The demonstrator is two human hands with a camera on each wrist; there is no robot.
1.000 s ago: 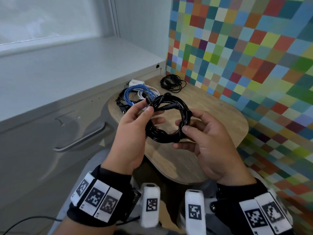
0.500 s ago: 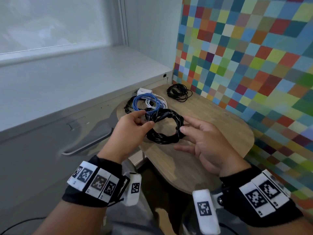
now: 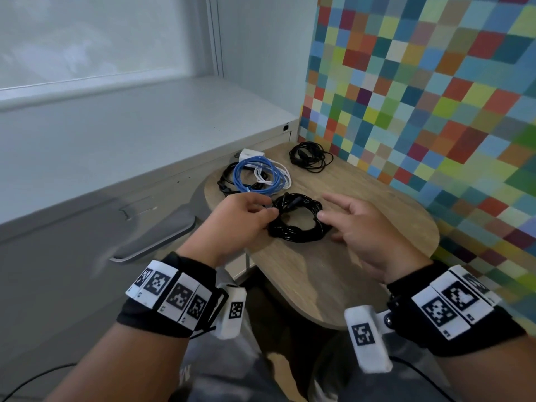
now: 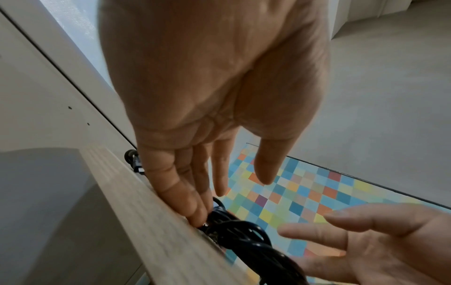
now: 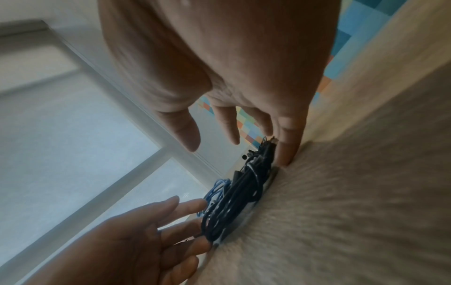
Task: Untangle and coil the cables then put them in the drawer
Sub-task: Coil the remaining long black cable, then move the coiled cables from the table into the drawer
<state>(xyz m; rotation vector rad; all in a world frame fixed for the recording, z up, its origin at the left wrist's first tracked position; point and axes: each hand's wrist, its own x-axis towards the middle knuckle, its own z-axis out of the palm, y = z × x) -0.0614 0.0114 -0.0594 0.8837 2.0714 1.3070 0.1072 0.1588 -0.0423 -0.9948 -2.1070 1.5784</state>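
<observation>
A coiled black cable (image 3: 295,219) lies flat on the small wooden table (image 3: 319,274). My left hand (image 3: 261,211) is at its left edge, its straight fingertips (image 4: 195,212) touching the coil (image 4: 244,237) without curling round it. My right hand (image 3: 345,216) hovers just right of the coil, fingers spread and holding nothing. In the right wrist view one fingertip (image 5: 288,150) of it touches the table beside the coil (image 5: 239,194). The grey drawer front with its bar handle (image 3: 156,245) is closed at the left.
Behind the coil lie a blue cable coil (image 3: 258,175), a white cable with a white charger (image 3: 253,154) and a black cable (image 3: 226,181) under them. Another black bundle (image 3: 310,156) sits at the table's far end. A wall of coloured squares (image 3: 435,97) borders the right.
Both hands lowered the black coil onto the table. The right hand let go and spread open; the left hand released its pinch and only touches the coil's edge.
</observation>
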